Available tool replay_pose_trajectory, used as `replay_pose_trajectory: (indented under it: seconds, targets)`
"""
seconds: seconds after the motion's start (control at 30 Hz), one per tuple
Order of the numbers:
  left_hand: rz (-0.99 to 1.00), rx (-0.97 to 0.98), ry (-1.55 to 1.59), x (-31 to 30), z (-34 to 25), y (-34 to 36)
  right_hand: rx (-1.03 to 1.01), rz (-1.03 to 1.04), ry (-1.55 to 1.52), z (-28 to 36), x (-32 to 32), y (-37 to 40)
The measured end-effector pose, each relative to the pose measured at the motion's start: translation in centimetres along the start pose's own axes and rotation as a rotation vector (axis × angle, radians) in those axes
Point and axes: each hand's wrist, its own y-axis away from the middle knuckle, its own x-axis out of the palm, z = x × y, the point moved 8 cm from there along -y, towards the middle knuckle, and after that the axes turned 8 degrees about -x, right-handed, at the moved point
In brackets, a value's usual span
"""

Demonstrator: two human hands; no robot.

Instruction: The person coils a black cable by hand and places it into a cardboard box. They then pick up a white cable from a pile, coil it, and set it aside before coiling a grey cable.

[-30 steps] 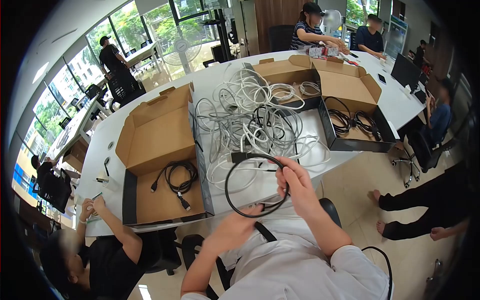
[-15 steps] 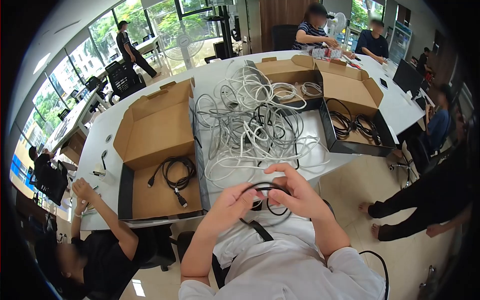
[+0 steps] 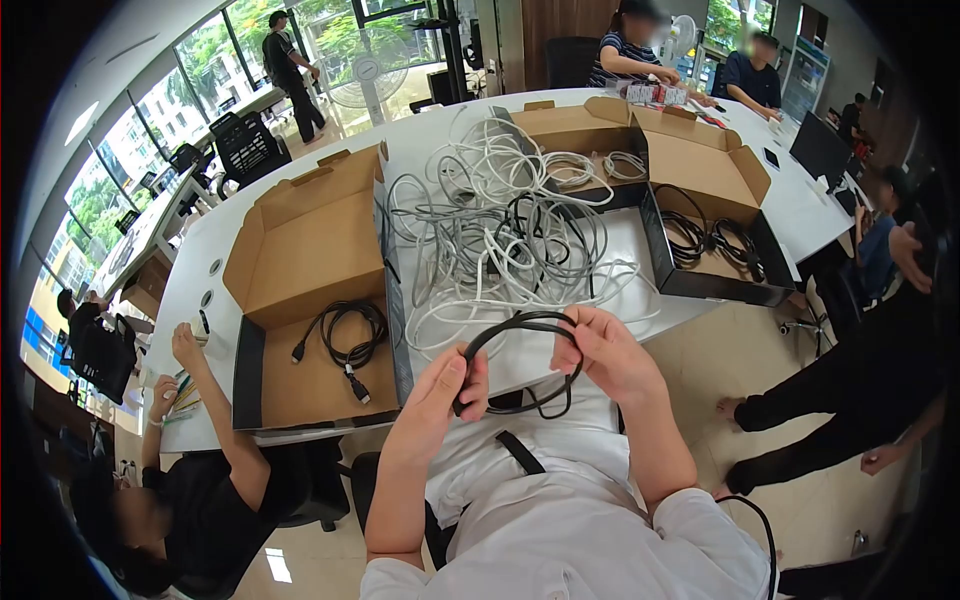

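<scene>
A coiled black cable (image 3: 522, 319) is stretched into a loop between my two hands, just off the table's front edge. My left hand (image 3: 440, 395) is closed round the left side of the coil. Fingers of my right hand (image 3: 607, 355) pinch its upper right side. Beyond them lies a big tangle of white and grey cables (image 3: 500, 220), with some black ones among them. At left, an open cardboard box (image 3: 285, 370) holds one coiled black cable (image 3: 352, 340). Another open box (image 3: 715, 280) at right has black coils (image 3: 690, 240) inside.
A third open box (image 3: 605, 195) with pale coils stands behind the tangle. A co-worker's hands (image 3: 185, 345) are at the table's left edge, near pens. Two people sit across the white table (image 3: 440, 125). Someone in dark trousers (image 3: 810, 420) stands at right.
My hands have moved apart, and the coil has opened into a wider loop, raised slightly. The standing person at the back left has shifted right. The co-worker's hand at left has moved toward the cup.
</scene>
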Motion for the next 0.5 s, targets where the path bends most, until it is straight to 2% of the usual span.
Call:
replay_pose_trajectory:
  seconds: [0.1, 0.23, 0.33, 0.4, 0.5]
  targets:
    - [0.015, 0.077, -0.075, 0.1, -0.1, 0.0, 0.039, -0.025, -0.005, 1.6, 1.0, 0.2]
    - [0.093, 0.222, -0.156, 0.1, 0.2, -0.7, -0.109, -0.201, 0.196, 3.9, 1.5, -0.1]
    - [0.173, 0.191, -0.029, 0.6, 1.6, -1.3, -0.224, -0.18, 0.251, 5.0, 1.7, -0.4]
    - [0.132, 0.174, -0.012, 1.2, 3.0, -2.6, -0.305, -0.223, 0.265, 5.9, 1.9, -0.5]
    - [0.195, 0.116, -0.07, 1.4, 5.5, -4.1, -0.313, -0.221, 0.237, 6.4, 2.0, -0.9]
